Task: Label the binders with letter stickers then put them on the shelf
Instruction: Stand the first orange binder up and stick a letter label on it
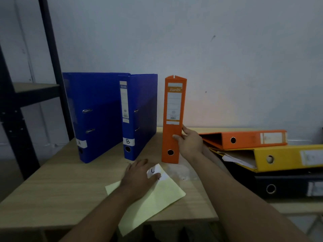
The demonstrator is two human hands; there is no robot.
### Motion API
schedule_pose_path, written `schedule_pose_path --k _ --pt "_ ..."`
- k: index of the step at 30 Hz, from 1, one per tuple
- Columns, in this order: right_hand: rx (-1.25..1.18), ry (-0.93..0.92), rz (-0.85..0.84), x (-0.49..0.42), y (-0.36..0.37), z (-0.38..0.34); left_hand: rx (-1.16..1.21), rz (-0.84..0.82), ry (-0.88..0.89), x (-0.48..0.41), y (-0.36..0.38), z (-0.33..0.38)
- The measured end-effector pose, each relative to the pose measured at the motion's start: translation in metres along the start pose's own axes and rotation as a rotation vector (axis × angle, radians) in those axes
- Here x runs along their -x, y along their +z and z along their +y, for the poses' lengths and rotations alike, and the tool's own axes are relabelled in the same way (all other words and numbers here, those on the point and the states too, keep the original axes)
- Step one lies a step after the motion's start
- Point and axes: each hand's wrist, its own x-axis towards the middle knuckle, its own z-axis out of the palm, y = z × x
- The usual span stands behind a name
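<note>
An orange binder [172, 109] stands upright in the middle of the table, and my right hand [189, 143] grips its lower spine from the right. My left hand [139, 177] lies on a pale yellow sticker sheet [153, 201] in front of it, its fingers on a white sticker marked C [153, 171]. Two blue binders stand upright to the left: one [92, 112] labelled A, the other [138, 116] labelled B.
A stack lies flat at the right: an orange binder [244, 138] on a yellow binder [279, 158] on a black binder [288, 186]. A dark metal shelf [33, 89] with wooden boards stands at the left. The wall is close behind the table [52, 189].
</note>
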Motion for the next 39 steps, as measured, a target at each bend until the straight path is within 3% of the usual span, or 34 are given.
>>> schedule_pose_path --k 11,19,24,26,31,34,39 --pt "-0.096 0.008 -0.103 -0.008 -0.004 0.003 0.060 0.084 0.017 0.015 -0.006 0.009" --pt "-0.190 0.012 0.002 0.008 0.003 0.015 0.095 0.124 -0.007 0.009 -0.006 0.016" --pt "-0.164 0.059 0.219 0.024 0.003 0.035 0.134 0.117 0.045 0.000 -0.002 0.023" --pt "-0.183 0.090 0.158 0.035 0.005 0.050 0.183 0.094 0.080 -0.004 0.001 0.027" --pt "-0.283 0.013 -0.272 0.052 0.003 0.073 0.308 0.061 0.147 -0.015 0.004 0.041" --pt "-0.234 -0.012 -0.312 0.049 0.000 0.074 0.361 0.065 0.133 -0.019 0.005 0.047" --pt "-0.292 0.011 -0.245 0.049 -0.004 0.078 0.194 0.143 0.009 -0.021 0.009 0.048"
